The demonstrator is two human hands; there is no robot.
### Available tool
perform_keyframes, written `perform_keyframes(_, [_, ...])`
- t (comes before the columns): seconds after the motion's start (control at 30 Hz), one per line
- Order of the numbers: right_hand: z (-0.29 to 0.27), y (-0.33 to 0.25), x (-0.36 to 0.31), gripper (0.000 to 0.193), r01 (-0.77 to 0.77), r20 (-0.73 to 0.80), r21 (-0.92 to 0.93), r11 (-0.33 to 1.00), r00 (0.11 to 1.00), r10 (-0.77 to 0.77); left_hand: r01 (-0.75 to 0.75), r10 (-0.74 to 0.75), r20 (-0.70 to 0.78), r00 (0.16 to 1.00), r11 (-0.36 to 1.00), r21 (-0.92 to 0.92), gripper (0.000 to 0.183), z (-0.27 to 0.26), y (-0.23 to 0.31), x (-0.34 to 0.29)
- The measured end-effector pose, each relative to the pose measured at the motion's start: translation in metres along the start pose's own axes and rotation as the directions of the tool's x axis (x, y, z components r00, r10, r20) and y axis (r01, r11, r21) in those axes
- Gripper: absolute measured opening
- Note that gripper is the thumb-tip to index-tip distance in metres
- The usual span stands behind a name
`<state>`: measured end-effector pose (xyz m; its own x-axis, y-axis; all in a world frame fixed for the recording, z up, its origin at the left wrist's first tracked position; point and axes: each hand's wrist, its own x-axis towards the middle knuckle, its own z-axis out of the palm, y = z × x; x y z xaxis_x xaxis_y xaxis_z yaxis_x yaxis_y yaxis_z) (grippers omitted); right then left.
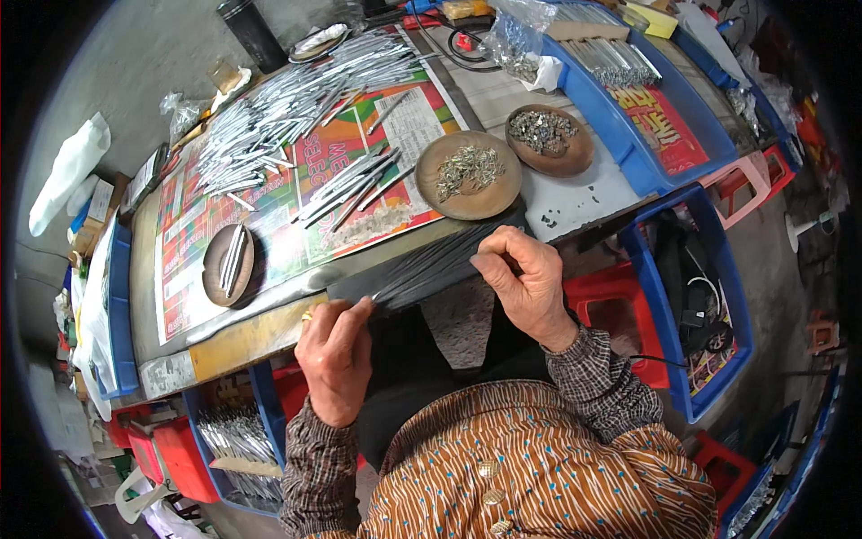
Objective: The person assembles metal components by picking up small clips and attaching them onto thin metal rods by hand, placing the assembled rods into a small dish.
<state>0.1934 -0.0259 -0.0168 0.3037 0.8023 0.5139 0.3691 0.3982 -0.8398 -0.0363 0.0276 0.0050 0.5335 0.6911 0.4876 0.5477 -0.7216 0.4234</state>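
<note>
My left hand (337, 355) is closed at the table's front edge, thumb and finger pinched together. A small bright tip shows at its fingertips; what it belongs to is too small to name. My right hand (525, 283) is closed too, with its fingertips pressed together and their contents hidden. Between the hands, thin dark strands or folds (431, 269) lie along the edge on a black surface. Just beyond, a round wooden plate (431, 199) carries small shiny metal pieces. Slim silver rods (355, 184) lie loosely beside it. Left of them, a small wooden dish (215, 254) holds a few silver rods.
A large heap of silver rods (278, 117) covers the table's far left. A brown bowl (582, 162) holds dark metal bits. Blue trays (709, 166) stand at the right, and a blue crate (732, 359) with black items sits lower. A dark cylinder (251, 34) stands behind.
</note>
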Motion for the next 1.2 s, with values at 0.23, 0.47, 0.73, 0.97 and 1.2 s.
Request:
perform_keyframes(0.23, [0.000, 0.003, 0.003, 0.019, 0.022, 0.035, 0.014, 1.000, 0.999, -0.022, -0.113, 0.109, 0.069, 0.992, 0.992, 0.051, 0.031, 0.019, 0.005, 0.017])
perform_keyframes(0.47, [0.002, 0.003, 0.004, 0.017, 0.071, 0.009, -0.020, 0.997, 0.997, -0.071, -0.174, 0.170, 0.092, 0.981, 0.983, 0.048, 0.018, 0.058, 0.028, 0.052])
perform_keyframes(0.73, [0.009, -0.006, -0.011, 0.014, 0.152, 0.023, -0.191, 0.970, 0.988, -0.150, -0.012, -0.007, -0.065, 0.998, 0.955, -0.295, 0.017, 0.053, 0.027, 0.038])
perform_keyframes(0.97, [0.014, -0.007, -0.016, 0.021, 0.209, 0.069, -0.193, 0.959, 0.977, -0.200, 0.164, -0.169, 0.037, 0.985, 0.841, -0.516, 0.016, 0.037, 0.043, 0.020])
perform_keyframes(1.2, [0.024, -0.008, -0.016, 0.016, 0.214, 0.068, -0.161, 0.964, 0.976, -0.205, 0.215, -0.218, 0.069, 0.973, 0.773, -0.597, 0.017, 0.036, 0.040, 0.010])
